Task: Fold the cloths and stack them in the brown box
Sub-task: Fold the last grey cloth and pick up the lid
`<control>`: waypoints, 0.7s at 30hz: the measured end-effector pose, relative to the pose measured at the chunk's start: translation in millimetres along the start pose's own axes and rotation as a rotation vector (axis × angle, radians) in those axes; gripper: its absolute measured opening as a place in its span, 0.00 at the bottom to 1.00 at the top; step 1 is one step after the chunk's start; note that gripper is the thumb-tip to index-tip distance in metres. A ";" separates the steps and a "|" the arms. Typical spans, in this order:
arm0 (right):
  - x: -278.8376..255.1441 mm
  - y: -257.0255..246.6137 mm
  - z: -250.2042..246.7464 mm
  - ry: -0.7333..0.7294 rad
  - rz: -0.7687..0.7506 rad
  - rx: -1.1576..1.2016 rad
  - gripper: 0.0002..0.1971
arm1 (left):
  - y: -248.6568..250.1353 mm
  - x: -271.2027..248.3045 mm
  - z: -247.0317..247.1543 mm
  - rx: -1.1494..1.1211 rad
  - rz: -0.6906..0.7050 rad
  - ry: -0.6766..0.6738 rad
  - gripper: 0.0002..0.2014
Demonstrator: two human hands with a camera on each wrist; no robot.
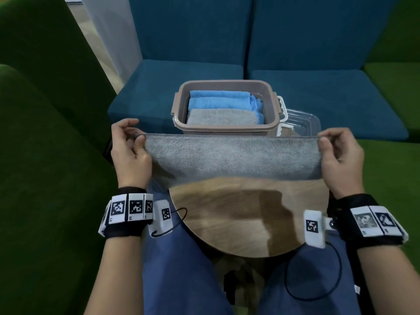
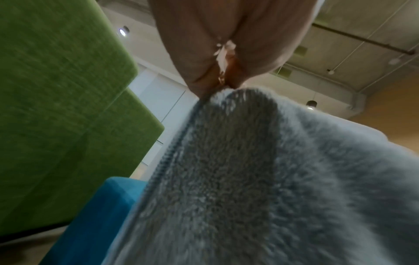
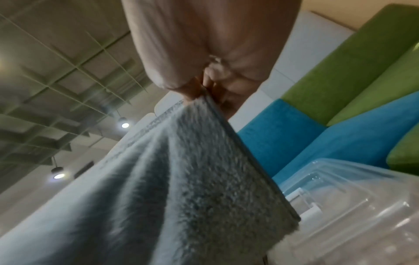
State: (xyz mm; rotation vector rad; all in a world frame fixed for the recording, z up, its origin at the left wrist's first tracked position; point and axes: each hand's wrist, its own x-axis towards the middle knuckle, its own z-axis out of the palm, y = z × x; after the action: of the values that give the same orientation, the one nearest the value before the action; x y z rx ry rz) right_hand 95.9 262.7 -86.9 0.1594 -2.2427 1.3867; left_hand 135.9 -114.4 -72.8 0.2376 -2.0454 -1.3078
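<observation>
A grey cloth (image 1: 231, 158) hangs stretched between my two hands above a round wooden table (image 1: 238, 219). My left hand (image 1: 136, 139) pinches its upper left corner, and my right hand (image 1: 325, 138) pinches the upper right corner. In the left wrist view the grey cloth (image 2: 260, 179) drops from the pinching fingers (image 2: 204, 71). The right wrist view shows the grey cloth (image 3: 170, 179) hanging from pinched fingers (image 3: 181, 71). Behind the cloth stands the brown box (image 1: 181, 103), holding folded blue cloths (image 1: 220, 100) and a folded grey one (image 1: 222, 117).
A clear plastic lid (image 1: 302, 121) with white clips lies right of the box, seen close in the right wrist view as the clear lid (image 3: 351, 206). A blue sofa (image 1: 318, 94) sits behind the table, green seats (image 1: 45, 133) on both sides. My legs lie under the table's near edge.
</observation>
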 end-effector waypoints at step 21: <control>-106.9 40.8 136.0 -1.137 0.084 -0.742 0.36 | -77.6 -114.7 115.6 0.735 -0.129 -1.155 0.36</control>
State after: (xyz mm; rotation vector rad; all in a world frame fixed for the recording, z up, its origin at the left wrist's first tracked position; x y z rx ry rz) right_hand 127.5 147.8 -218.7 0.7317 -3.5341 0.3437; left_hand 132.6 -10.8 -220.4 -0.1257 -3.5032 -0.6998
